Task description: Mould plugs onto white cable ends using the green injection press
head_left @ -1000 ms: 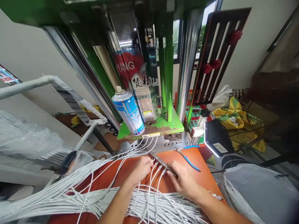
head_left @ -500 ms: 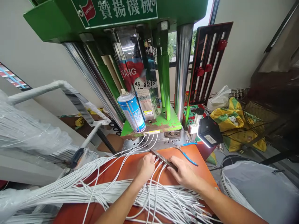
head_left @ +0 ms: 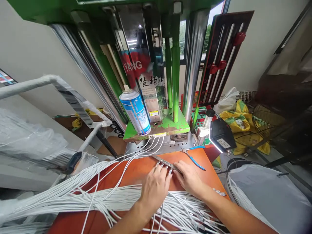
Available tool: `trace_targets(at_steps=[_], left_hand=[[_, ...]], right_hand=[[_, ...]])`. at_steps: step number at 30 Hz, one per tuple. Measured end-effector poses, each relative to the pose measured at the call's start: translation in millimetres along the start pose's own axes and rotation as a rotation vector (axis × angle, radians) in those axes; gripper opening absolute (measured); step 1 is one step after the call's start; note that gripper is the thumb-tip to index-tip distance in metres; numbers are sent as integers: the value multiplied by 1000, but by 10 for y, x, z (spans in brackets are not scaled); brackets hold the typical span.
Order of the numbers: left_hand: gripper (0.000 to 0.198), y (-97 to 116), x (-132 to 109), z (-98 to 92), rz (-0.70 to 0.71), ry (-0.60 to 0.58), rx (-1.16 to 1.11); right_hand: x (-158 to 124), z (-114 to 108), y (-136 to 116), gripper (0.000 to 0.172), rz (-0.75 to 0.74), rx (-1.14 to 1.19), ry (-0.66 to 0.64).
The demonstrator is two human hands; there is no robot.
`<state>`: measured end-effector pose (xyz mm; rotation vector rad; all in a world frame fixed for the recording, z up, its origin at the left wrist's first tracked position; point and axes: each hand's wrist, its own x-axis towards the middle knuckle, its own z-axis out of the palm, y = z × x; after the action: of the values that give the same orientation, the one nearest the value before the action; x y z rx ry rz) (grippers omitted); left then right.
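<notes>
A narrow metal bar (head_left: 162, 161) lies slantwise on the orange-brown tabletop, with several cable plugs (head_left: 168, 168) lined up along its near edge. My left hand (head_left: 156, 185) is palm down, fingers closed over the white cables just behind those plugs and covering most of them. Thumb and fingers of my right hand (head_left: 191, 178) grip the bar's right end. Under my forearms spreads a thick bundle of white cables (head_left: 117, 200), its plug ends (head_left: 201, 217) gathered at the right. Blue-handled pliers (head_left: 195, 158) rest open beyond my right hand.
A green press (head_left: 180, 126) stands straight ahead, a blue spray can (head_left: 136, 112) on its plate. Several white cables (head_left: 156, 143) run out from beneath that plate. A lit black lamp (head_left: 221, 136) stands at right, above a lined bin (head_left: 268, 195).
My left hand has shifted from the bar's left part onto the row of cables, its fingers now laid across them. My right hand stays at the bar's right end. The view has tilted down slightly.
</notes>
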<state>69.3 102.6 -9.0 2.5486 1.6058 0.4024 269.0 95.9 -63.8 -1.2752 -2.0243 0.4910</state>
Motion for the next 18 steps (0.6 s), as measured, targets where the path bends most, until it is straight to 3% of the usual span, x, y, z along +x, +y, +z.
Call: trace_targets(at_steps=[5,11,15,18], left_hand=[[29,58,-65,275,16,-84,-13],[32,31,-58,418,114,-12,-65],[29,31,-90,368,81,-38,-117],[16,-82,-12,180,47,-49,-195]], right_hand=[[52,-86,-75,18,-3,-31,-10],[41,-67,-53,20,22,13,-80],[27,-134,-60,18,44,56,-104],[308,-299,1,25,45,16,-70]])
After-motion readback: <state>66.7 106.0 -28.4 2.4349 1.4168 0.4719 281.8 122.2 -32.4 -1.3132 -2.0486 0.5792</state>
